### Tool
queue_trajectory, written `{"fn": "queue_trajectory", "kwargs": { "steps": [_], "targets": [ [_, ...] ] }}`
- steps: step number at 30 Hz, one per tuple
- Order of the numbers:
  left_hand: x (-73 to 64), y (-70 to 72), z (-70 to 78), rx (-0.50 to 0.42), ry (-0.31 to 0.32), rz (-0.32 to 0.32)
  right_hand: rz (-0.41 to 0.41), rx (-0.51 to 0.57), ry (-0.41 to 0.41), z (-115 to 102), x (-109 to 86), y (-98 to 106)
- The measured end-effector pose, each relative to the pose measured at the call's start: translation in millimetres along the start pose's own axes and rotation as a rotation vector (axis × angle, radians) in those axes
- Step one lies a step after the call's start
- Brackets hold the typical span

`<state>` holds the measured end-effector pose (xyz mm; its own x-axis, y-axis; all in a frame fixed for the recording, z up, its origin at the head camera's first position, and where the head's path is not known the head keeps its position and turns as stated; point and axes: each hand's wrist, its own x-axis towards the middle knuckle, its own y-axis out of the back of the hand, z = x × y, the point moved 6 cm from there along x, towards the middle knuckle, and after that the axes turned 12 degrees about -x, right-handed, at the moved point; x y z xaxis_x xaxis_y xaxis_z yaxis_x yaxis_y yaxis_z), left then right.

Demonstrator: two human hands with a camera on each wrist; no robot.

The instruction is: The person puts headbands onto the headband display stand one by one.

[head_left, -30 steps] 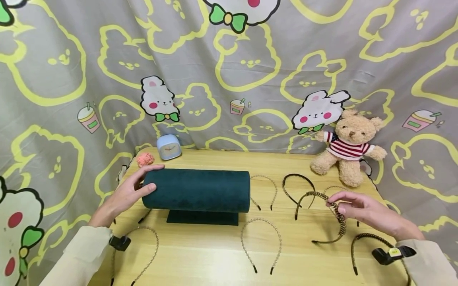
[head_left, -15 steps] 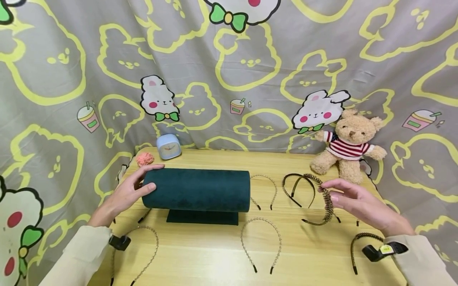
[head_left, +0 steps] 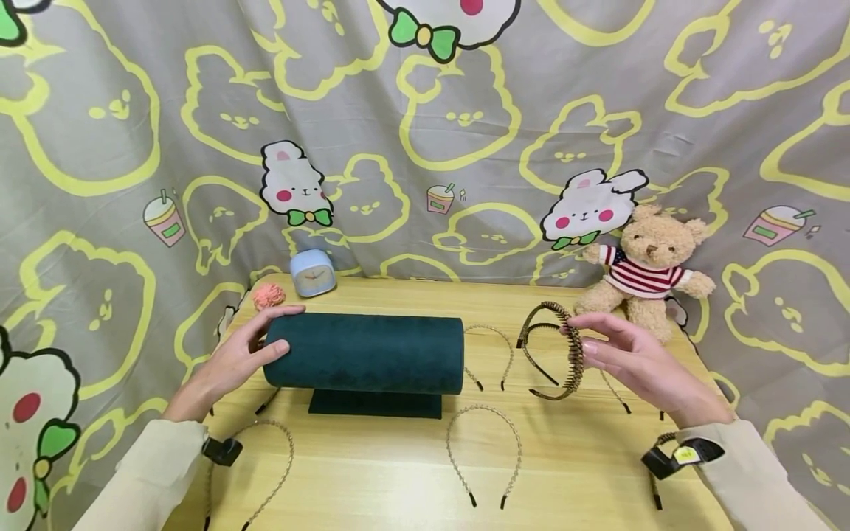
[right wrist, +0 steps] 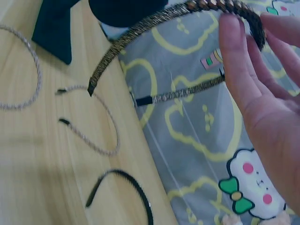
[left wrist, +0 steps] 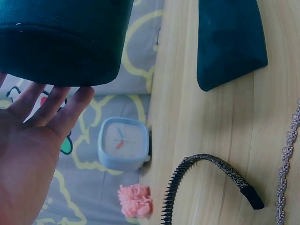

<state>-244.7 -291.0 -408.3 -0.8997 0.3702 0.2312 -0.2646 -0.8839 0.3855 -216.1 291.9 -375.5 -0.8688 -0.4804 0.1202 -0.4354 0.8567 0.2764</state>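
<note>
- The right hand point(head_left: 631, 361) pinches a bronze, toothed, comb-style headband point(head_left: 564, 354) at the top of its arch, thumb on one side and fingertips point(right wrist: 234, 42) on the other; this grip is closed round the band and carries it clear of the wooden surface point(head_left: 398, 472).
- The held headband hangs with its two ends pointing down and left, between the stand and the teddy bear, just above a thin black headband point(head_left: 538, 354) lying on the surface.
- The left hand point(head_left: 232, 361) lies flat against the left end of a dark green velvet cylinder stand point(head_left: 368, 352), fingers straight, thumb on the end face; it grasps nothing.
- The cylinder rests sideways on its dark green flat base point(head_left: 375, 403) near the middle of the surface.
- Beside the stand's right end lies a thin beaded silver headband point(head_left: 494, 354); in front of the base lies a second beaded one point(head_left: 483, 453), and a third point(head_left: 265, 464) lies by the left sleeve.
- Another dark toothed headband point(left wrist: 206, 180) lies near the left wrist.
- At the far left corner stand a pale blue square clock point(head_left: 313, 272) and a pink fluffy hair tie point(head_left: 268, 296).
- A brown teddy bear in a red-and-white striped shirt point(head_left: 644, 276) sits at the far right against the grey cartoon-rabbit cloth point(head_left: 425, 110).
</note>
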Motion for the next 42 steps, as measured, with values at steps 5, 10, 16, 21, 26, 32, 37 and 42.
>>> {"fn": "queue_trajectory", "kwargs": {
  "steps": [5,10,16,21,26,32,37,42],
  "targets": [
    [0.5,0.0,0.6,-0.017,-0.016,-0.003,0.047,0.027,0.001,-6.1,13.4,-11.5],
    [1.4,-0.1,-0.1,-0.014,-0.022,-0.003,0.061,0.032,-0.004,-6.9,26.5,-24.7],
    [2.2,0.5,-0.6,-0.012,-0.021,-0.004,0.053,0.033,-0.059,-4.5,40.3,-44.9],
    [3.1,0.6,-0.3,-0.012,-0.026,-0.004,0.039,0.037,-0.089,-4.4,52.2,-61.4],
    [3.3,0.1,-0.1,-0.013,-0.033,-0.009,0.015,0.056,-0.1,-7.8,62.3,-76.7],
    [1.8,-0.2,0.2,-0.015,-0.032,-0.009,0.0,0.037,-0.122,-10.5,71.4,-92.3],
    [0.4,0.0,-0.9,-0.015,-0.025,-0.006,-0.017,0.043,-0.111,-11.5,78.6,-104.4],
    [0.2,0.2,-2.8,-0.009,-0.014,-0.006,-0.026,0.069,-0.098,-12.2,83.2,-114.1]
  ]
}}
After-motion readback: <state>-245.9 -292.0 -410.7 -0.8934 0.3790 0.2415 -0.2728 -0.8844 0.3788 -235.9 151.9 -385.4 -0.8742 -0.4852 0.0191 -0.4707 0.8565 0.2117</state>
